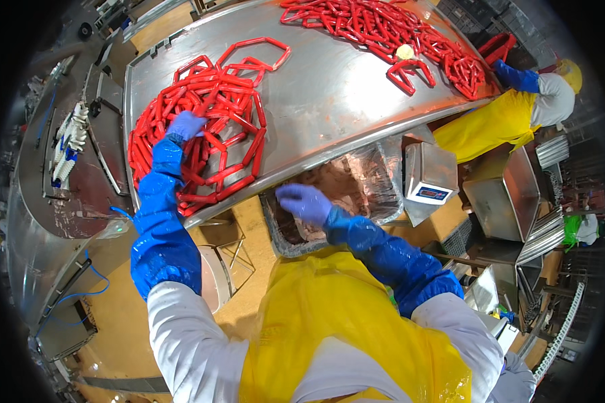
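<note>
A tangled heap of red sausage links (pixel 238 88) lies on the left part of the steel table (pixel 309 87). My left hand (pixel 187 126), in a purple glove, is in among these links, its fingers closed on one of them; the fingertips are partly hidden. Off the table's near edge, my right hand (pixel 306 203) hovers over a large tub (pixel 390 178) with pinkish meat (pixel 336 178) at its bottom. Its gloved fingers are stretched out and apart, slightly blurred, with nothing in them.
More red sausage links (pixel 376 27) spread along the table's far right, a pale round thing (pixel 405 52) among them. At the right end leans a co-worker in a yellow apron (pixel 484 127). A scale with a display (pixel 431 193) stands beside the tub. Steel machinery (pixel 60 201) borders the left.
</note>
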`<action>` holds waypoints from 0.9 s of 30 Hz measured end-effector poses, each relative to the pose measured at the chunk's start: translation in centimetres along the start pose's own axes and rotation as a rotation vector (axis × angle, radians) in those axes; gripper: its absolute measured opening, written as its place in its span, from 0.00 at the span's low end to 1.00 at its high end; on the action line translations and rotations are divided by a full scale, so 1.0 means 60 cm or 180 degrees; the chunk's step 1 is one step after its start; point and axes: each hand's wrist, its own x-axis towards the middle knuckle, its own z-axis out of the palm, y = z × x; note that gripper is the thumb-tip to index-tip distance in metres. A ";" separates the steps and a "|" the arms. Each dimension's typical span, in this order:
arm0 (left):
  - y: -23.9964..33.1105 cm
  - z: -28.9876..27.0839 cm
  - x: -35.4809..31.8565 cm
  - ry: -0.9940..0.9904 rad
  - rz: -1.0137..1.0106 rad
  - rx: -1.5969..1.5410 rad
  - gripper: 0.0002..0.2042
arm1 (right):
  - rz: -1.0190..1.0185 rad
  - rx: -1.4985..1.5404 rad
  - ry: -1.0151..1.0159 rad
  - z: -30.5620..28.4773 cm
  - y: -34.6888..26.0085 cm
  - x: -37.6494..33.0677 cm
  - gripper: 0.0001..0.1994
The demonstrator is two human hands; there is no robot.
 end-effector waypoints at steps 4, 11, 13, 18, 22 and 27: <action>0.268 0.016 0.007 0.0244 0.0609 -0.4217 0.11 | -0.0920 0.0498 0.0982 -0.022 0.027 0.125 0.28; 0.506 0.134 0.034 0.0638 -0.0952 -0.5777 0.16 | 0.0382 0.0754 0.0266 -0.115 0.190 0.034 0.13; 0.514 0.176 0.046 0.1442 -0.1171 -0.5665 0.18 | 0.0791 0.0354 0.0302 -0.145 0.237 -0.038 0.11; 0.686 0.170 -0.078 -0.0435 -0.1097 -0.4472 0.21 | 0.1504 0.0972 0.0204 -0.186 0.265 -0.151 0.12; 0.801 0.333 -0.122 -0.1382 -0.1383 -0.5594 0.22 | -0.0775 -0.2034 -0.0330 -0.154 0.326 -0.164 0.09; 0.753 0.324 -0.081 -0.0260 -0.0423 -0.2619 0.23 | -0.0516 -0.2570 -0.0449 -0.165 0.235 -0.183 0.08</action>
